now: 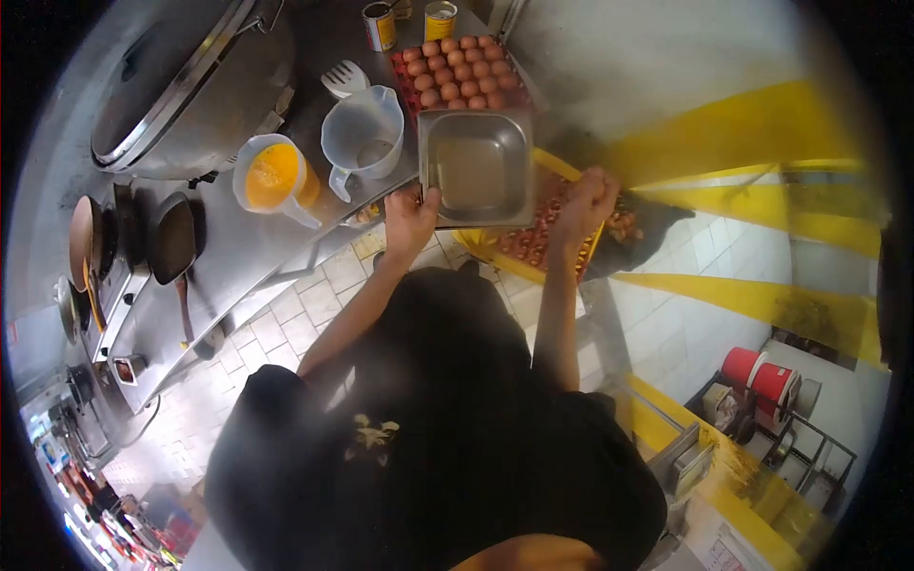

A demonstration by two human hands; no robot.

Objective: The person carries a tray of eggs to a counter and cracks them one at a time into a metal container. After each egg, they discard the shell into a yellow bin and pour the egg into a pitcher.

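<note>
Closest in, the right hand (586,202) is curled down over a lower tray of eggs (533,238) that juts out past the counter (238,252) edge; I cannot tell whether its fingers are closed on an egg. The left hand (409,219) is clamped on the near left corner of the steel pan (476,167), thumb over the rim. The pan sits at the counter's edge and looks empty, so it is probably light, stiff and slick. Its rolled rim is the surest hold. The eggs are fragile and want a loose grasp. Just left stand a clear jug (367,133) and a jug of yellow liquid (276,176), crowding that side. Beyond the pan lie a full egg tray (462,71), a white spatula (343,76) and two cans (381,24).
</note>
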